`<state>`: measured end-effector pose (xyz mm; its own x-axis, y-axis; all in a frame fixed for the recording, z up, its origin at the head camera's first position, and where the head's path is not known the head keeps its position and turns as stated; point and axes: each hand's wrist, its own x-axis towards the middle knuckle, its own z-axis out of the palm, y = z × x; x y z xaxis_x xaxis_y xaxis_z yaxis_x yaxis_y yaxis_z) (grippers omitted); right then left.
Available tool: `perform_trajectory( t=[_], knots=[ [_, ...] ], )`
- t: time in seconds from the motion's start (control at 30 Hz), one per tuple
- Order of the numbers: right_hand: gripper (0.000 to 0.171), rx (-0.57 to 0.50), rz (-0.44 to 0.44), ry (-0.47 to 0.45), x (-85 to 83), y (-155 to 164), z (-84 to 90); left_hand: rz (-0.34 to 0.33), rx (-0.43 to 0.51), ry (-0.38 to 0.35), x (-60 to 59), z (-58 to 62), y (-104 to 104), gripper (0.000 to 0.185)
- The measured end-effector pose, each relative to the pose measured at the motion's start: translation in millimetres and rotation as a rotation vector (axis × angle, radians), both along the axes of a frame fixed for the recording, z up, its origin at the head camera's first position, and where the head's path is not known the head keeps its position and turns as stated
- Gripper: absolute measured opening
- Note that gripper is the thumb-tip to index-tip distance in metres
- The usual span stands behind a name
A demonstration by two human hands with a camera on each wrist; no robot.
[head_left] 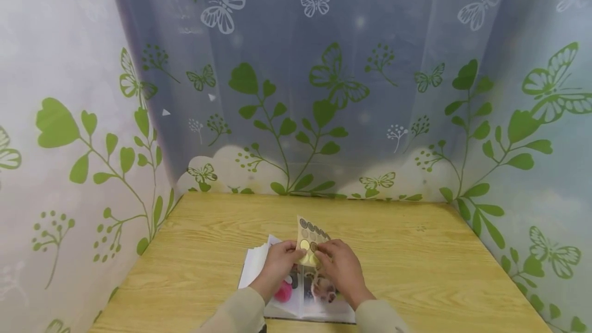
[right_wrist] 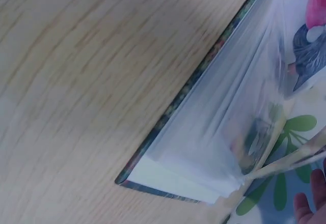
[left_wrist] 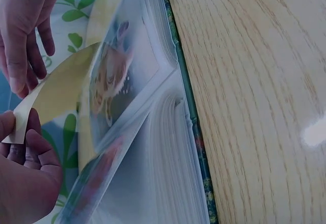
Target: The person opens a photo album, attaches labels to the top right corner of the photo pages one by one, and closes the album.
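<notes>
A pale yellow sticker sheet (head_left: 309,240) printed with round gold and dark dots is held upright above an open photo album (head_left: 300,292), near the front edge of the wooden counter (head_left: 416,251). The sheet is pinched at its lower left by the left hand (head_left: 276,263), whose thumb and curled fingers are closed on the sheet's corner, as the left wrist view confirms (left_wrist: 23,168). The right hand (head_left: 341,269) is set against the sheet's lower right, its fingertips closed narrowly on the sheet beside a gold dot. The album lies flat with its plastic-sleeved pages fanned on both sides; pictures in pink and brown are seen through the sleeves beneath the wrists. Its dark patterned cover edge (right_wrist: 193,81) rests directly on the wood. Bare counter is left open on the left, on the right and behind the album, up to the leaf-and-butterfly curtain (head_left: 324,107) that closes the counter in on three sides. Both forearms are covered by beige sleeves (head_left: 240,315) at the bottom of the head view.
</notes>
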<state>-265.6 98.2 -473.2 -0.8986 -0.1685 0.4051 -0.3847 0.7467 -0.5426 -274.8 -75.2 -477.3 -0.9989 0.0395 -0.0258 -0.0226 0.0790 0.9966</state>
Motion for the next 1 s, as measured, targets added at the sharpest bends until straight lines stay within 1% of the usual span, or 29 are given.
perform_trajectory(
  t=[0.17, 0.2, 0.3, 0.4, 0.43, 0.57, 0.77, 1.0],
  knots=[
    [0.022, 0.026, -0.009, 0.011, -0.1, -3.9, 0.4, -0.006, 0.015, 0.007, 0.6, -0.5, 0.5, 0.019],
    [0.023, 0.027, -0.01, 0.013, -0.4, -4.1, 0.2, -0.008, 0.017, 0.01, 2.2, 2.2, 1.0, 0.019],
    [0.025, 0.02, -0.005, 0.011, -1.1, -4.3, -0.3, -0.011, 0.015, 0.013, 1.5, 1.4, 1.2, 0.021],
    [0.028, -0.002, -0.004, -0.016, -1.6, -4.9, -0.4, -0.019, 0.017, 0.01, 0.7, 0.8, 1.3, 0.021],
    [0.029, -0.007, -0.004, -0.027, -1.6, -4.9, -0.3, -0.022, 0.012, 0.01, -1.2, -2.1, 1.1, 0.022],
    [0.032, -0.026, -0.011, -0.074, -2.0, -5.8, 0.6, -0.042, 0.012, 0.002, -2.3, -2.2, 0.9, 0.022],
    [0.027, -0.089, -0.027, -0.149, -1.5, -7.6, 3.0, -0.066, 0.026, 0.009, -3.4, -3.6, 0.3, 0.024],
    [0.021, -0.158, -0.017, -0.203, -0.8, -8.7, 4.7, -0.079, 0.027, -0.017, -2.9, -2.1, -1.1, 0.023]
  ],
)
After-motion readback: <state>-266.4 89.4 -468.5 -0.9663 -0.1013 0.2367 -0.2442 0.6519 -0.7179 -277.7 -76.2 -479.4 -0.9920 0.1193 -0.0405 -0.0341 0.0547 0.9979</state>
